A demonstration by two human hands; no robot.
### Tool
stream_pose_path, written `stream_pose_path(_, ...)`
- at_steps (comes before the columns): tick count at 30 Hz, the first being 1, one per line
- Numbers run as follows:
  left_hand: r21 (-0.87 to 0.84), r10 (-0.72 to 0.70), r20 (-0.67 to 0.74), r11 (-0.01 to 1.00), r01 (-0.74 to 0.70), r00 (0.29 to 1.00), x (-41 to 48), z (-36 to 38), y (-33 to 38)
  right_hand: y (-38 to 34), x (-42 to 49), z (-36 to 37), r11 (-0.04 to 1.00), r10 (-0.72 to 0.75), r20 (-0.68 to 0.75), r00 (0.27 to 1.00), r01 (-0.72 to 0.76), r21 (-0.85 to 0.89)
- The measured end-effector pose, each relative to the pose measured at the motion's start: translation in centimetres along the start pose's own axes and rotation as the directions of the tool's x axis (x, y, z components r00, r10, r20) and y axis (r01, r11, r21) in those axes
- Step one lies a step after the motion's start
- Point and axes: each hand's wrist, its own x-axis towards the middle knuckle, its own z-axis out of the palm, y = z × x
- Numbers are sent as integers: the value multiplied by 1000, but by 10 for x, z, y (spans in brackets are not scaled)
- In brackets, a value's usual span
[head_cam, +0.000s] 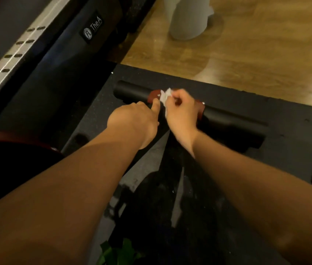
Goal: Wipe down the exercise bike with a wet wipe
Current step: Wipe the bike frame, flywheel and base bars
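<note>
I am pinching the wet wipe point(164, 96) between the thumb and curled fingers of my right hand point(181, 111), pressing it onto the red bracket point(154, 95) at the middle of the bike's black floor bar point(132, 92); my left hand point(135, 121) is lying just beside it, one finger stretching out toward the wipe's lower edge and the rest folding loosely, holding nothing. The wipe is bunching small, so I am judging that it may be skimming only the bracket's top and missing the bar's ends; the screw head beside it could be snagging or tearing the thin sheet if I am dragging hard; my knuckles could be scraping the bracket's edge. My arms are covering the bike's frame below; the dark shapes between them are blurring into the black mat point(285, 150); the pale object point(187, 18) on the wooden floor is running off the top edge, and I cannot tell what it is.
</note>
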Motion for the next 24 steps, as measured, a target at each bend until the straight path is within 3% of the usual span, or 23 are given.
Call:
stream_pose_path(3, 0, 1, 5, 1000, -1, 1000, 2, 2, 0, 5, -2, -6, 987, -108, 61, 992, 115, -116)
stream_pose_path(6, -17, 7, -16, 1000, -7, 1000, -1, 0, -1, 1, 55, -14, 986, -8, -61, 998, -2, -165)
stream_pose_path(8, -14, 16, -28, 1000, -17, 999, -2, 1, -3, 6, 72, -13, 975, 65, -41, 997, -73, -208)
stream_pose_path(13, -18, 21, -20, 1000, -21, 1000, 1, 2, -2, 1, 46, -12, 955, -179, 127, 976, 204, -217)
stream_pose_path(15, -22, 28, -22, 999, -29, 999, 1, 2, -1, -1, 70, -10, 950, -121, 137, 983, 155, -272)
stream_pose_path(18, -28, 22, -15, 999, -22, 1000, 0, 2, -3, 5, 103, -10, 938, 99, 102, 990, -59, -342)
stream_pose_path(19, -29, 23, -10, 999, -23, 1000, 0, 2, -3, 8, 99, -9, 940, 101, 94, 990, -64, -336)
stream_pose_path(24, -28, 20, 6, 999, -19, 1000, 1, 1, -3, 15, 67, -14, 940, -158, 138, 978, 192, -282)
